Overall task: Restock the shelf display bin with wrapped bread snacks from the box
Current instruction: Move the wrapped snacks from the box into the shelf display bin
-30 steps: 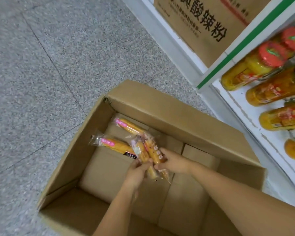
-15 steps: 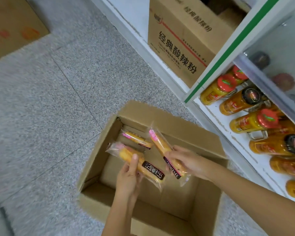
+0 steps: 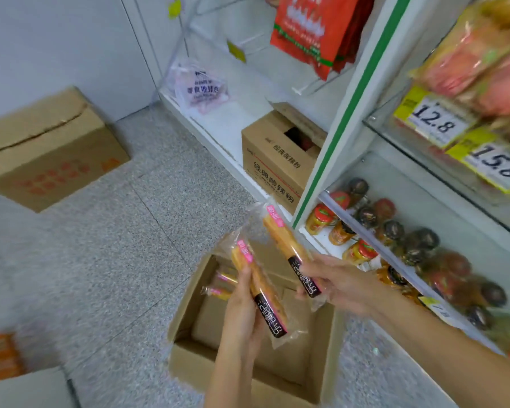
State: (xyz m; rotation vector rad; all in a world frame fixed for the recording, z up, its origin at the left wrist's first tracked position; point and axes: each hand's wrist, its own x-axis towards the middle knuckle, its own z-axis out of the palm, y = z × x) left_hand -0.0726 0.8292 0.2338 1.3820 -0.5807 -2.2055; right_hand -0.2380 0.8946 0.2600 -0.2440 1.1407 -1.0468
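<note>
An open cardboard box (image 3: 189, 357) stands on the floor below my hands. My left hand (image 3: 242, 307) grips a long wrapped bread snack (image 3: 262, 290) with a pink label, held above the box. My right hand (image 3: 333, 281) holds a second wrapped bread snack (image 3: 283, 237), raised toward the shelf. Two more wrapped snacks (image 3: 221, 285) lie at the far end inside the box. Transparent bins (image 3: 424, 136) with yellow price tags and wrapped goods sit on the shelf at upper right.
Jars with red and dark lids (image 3: 365, 228) fill the lower shelf on the right. A printed carton (image 3: 274, 163) sits on the bottom shelf board. Another carton (image 3: 47, 148) stands on the floor at left. Red bags (image 3: 309, 28) hang above.
Both hands have lifted out of the box, each with a wrapped snack. The view has tilted up, so the shelf bins and price tags have come into sight.
</note>
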